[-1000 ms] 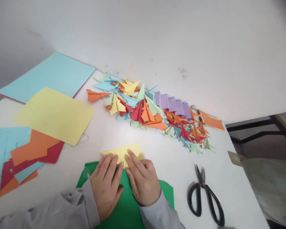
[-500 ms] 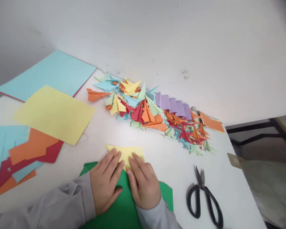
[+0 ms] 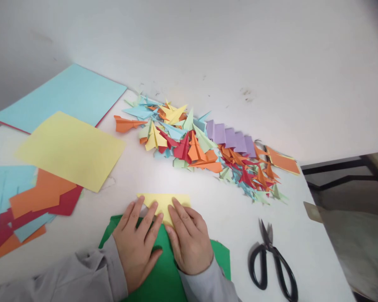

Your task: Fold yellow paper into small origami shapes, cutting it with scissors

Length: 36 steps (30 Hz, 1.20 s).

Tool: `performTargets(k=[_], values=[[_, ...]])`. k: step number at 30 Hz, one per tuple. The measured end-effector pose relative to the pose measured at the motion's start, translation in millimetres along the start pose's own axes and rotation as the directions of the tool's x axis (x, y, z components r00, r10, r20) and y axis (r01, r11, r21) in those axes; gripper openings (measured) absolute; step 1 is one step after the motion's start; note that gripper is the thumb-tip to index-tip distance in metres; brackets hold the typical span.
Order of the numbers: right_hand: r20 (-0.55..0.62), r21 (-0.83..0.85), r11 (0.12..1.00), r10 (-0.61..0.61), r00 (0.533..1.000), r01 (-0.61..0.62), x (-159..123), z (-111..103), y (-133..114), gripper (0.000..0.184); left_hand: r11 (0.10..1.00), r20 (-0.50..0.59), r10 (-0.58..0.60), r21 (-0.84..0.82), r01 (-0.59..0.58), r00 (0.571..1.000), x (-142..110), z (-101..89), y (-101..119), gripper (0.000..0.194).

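Note:
Both hands lie on a small piece of yellow paper [image 3: 164,203], which looks folded, with its lower part tapering between them. My left hand [image 3: 138,243] is open, fingers spread, its fingertips on the paper's left edge and middle. My right hand [image 3: 189,239] is open too, with fingers stretched out flat over the paper's right half. Beneath the hands is a green sheet [image 3: 164,272], partly hidden by them and the sleeves. Whether the yellow paper rests wholly on the green sheet or partly on the white table cannot be made out.
Black-handled scissors [image 3: 271,260] lie at the right. Folded paper planes [image 3: 195,149] in several colours are heaped along the back, beside purple folded pieces [image 3: 231,138]. At the left are a yellow sheet [image 3: 72,151], light blue sheets [image 3: 63,96] and orange scraps [image 3: 40,197].
My left fingers have spread wider and slid left along the yellow paper. The right hand stays almost in place, and the view has shifted slightly.

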State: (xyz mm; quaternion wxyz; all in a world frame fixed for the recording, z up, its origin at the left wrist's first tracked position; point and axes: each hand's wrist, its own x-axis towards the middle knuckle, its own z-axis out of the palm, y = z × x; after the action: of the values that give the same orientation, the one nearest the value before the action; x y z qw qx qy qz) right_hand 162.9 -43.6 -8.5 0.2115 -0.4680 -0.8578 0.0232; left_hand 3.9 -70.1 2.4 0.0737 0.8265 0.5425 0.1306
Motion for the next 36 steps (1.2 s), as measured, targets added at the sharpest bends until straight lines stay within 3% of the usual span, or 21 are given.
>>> performTargets(k=[14, 24, 36], values=[[-0.017, 0.079, 0.997, 0.004, 1.0, -0.002, -0.6, -0.1, 1.5, 0.033, 0.999, -0.003, 0.028, -0.018, -0.028, 1.0, 1.4, -1.3, -3.0, 0.052], [0.001, 0.069, 0.996, 0.063, 0.998, -0.063, 1.8, 0.5, -0.2, 0.034, 0.999, 0.005, 0.031, -0.033, -0.031, 1.0, 2.3, -2.3, -3.1, 0.052], [-0.015, 0.068, 0.996, 0.053, 0.998, -0.052, 1.2, 1.7, -0.3, 0.036, 0.999, 0.004, 0.039, -0.026, -0.039, 0.999, 1.9, -1.2, -3.9, 0.049]])
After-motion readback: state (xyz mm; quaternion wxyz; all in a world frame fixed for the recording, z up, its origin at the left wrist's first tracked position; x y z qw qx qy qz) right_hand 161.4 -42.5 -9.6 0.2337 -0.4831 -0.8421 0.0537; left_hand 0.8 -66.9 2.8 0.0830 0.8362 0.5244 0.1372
